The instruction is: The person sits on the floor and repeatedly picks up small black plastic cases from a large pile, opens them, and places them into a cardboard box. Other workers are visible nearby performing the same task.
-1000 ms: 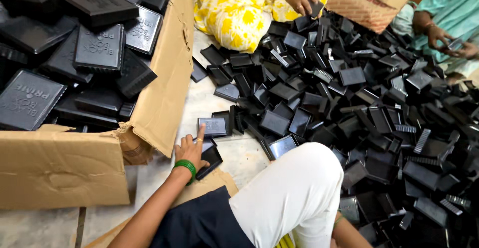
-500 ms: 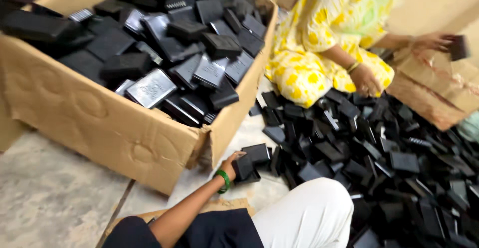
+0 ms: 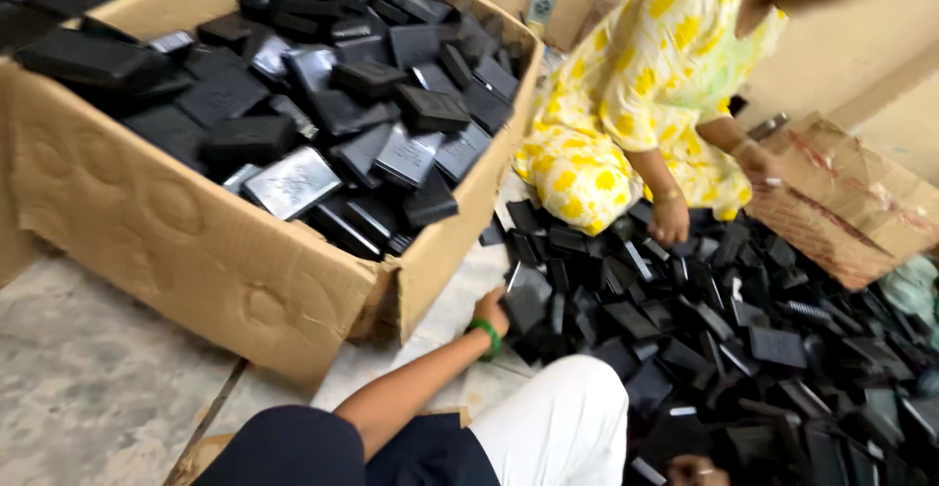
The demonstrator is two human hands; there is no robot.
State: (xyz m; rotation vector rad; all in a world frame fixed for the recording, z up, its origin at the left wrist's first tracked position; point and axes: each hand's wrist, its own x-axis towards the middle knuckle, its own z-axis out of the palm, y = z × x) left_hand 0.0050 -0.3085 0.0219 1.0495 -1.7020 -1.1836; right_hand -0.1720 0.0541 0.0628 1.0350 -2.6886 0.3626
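Head view, starting closest: the right hand (image 3: pixel 691 468) is barely peeking in at 6 o'clock, down in the black pile (image 3: pixel 782 349), so can't tell what its grip is doing. The left hand (image 3: pixel 492 308) reaches out and is closed on a flat black case (image 3: pixel 528 295) at the pile's near edge, tilted up like it's mid-pick. Farther off at 11 o'clock, the big cardboard box (image 3: pixel 196 242) sits heaped with the same cases, and a person in a yellow dress (image 3: pixel 636 105) sits at 1 o'clock.

Box (image 3: pixel 225 251) full of cases (image 3: pixel 293 181) sits left of you; loose pile (image 3: pixel 724 339) right; co-worker (image 3: pixel 646 105) behind pile.
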